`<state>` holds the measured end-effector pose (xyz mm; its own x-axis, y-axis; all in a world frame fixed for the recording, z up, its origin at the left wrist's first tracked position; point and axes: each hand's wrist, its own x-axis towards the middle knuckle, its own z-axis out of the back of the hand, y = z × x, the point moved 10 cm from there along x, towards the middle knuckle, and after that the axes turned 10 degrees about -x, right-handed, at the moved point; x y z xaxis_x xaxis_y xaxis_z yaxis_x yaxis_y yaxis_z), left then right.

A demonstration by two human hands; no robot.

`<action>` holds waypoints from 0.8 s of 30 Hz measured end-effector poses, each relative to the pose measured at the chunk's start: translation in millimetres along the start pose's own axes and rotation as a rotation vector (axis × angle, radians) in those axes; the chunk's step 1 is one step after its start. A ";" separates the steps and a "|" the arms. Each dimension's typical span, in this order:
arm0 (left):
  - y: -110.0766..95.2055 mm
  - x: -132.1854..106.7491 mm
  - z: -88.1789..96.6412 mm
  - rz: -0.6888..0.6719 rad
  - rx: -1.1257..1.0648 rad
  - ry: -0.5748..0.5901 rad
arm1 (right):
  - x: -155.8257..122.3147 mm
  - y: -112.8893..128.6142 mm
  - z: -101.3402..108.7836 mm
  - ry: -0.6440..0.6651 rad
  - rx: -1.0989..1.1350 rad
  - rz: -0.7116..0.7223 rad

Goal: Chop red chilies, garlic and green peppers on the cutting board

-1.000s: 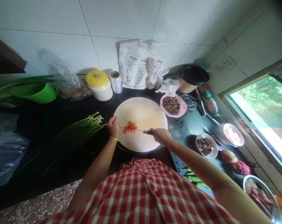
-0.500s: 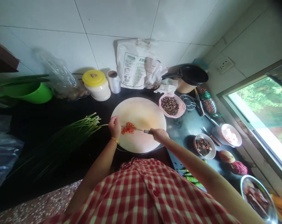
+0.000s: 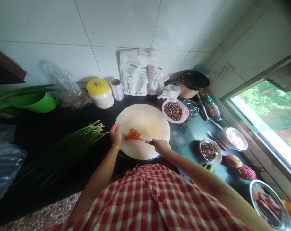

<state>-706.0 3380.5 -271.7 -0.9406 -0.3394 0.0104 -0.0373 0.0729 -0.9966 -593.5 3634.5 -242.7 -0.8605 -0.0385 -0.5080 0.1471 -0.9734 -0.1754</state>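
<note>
Looks like mincing red chili [image 3: 133, 134], right hand [image 3: 161, 147] gripping the knife [image 3: 149, 142], left hand [image 3: 115, 134] by its tip, grip unclear, so next chop wants steadiness.

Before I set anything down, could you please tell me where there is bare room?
The far part of the round board, beyond the chopped red pieces and the knife, is bare. So is the dark counter between the scallions and the yellow-lidded jar. Along the tiled wall and window, it is crowded.
</note>
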 end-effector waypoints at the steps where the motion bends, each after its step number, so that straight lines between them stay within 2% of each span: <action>1: -5.0 -1.4 -2.0 -0.025 0.003 0.020 | -1.2 -0.5 -2.7 0.009 0.011 -0.013; 3: -12.6 -0.8 -4.9 -0.055 -0.013 0.025 | 0.0 -2.7 0.9 0.004 0.011 -0.007; 5: -12.9 6.2 -6.2 -0.039 -0.053 -0.023 | 5.7 -7.9 16.6 -0.035 -0.012 0.019; 7: -5.9 16.4 -10.1 0.011 -0.100 -0.072 | 13.8 -16.1 34.5 -0.078 -0.038 0.034; 9: 3.1 24.3 -17.7 0.057 -0.110 -0.083 | 22.6 -23.4 42.7 -0.091 -0.047 0.041; 11: 5.1 27.1 -26.6 0.032 -0.071 -0.048 | 29.8 -29.6 37.2 -0.061 -0.035 0.025; 14: -2.2 23.5 -31.4 -0.076 -0.004 -0.012 | 34.1 -34.3 21.3 -0.012 -0.011 -0.010; 19: 4.7 19.2 -21.5 0.013 -0.019 -0.048 | 28.6 -22.0 13.4 -0.021 -0.019 0.029; 22: -5.3 18.4 -26.9 -0.054 -0.006 0.024 | 21.9 -22.9 6.4 0.020 0.021 -0.048; 24: -8.0 20.3 -29.1 -0.063 -0.011 0.047 | 17.0 -17.9 6.5 0.018 0.024 -0.044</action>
<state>-734.6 3400.4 -261.1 -0.9509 -0.2997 0.0774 -0.1007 0.0631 -0.9929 -614.0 3649.8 -242.7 -0.8572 0.0084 -0.5149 0.0972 -0.9793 -0.1777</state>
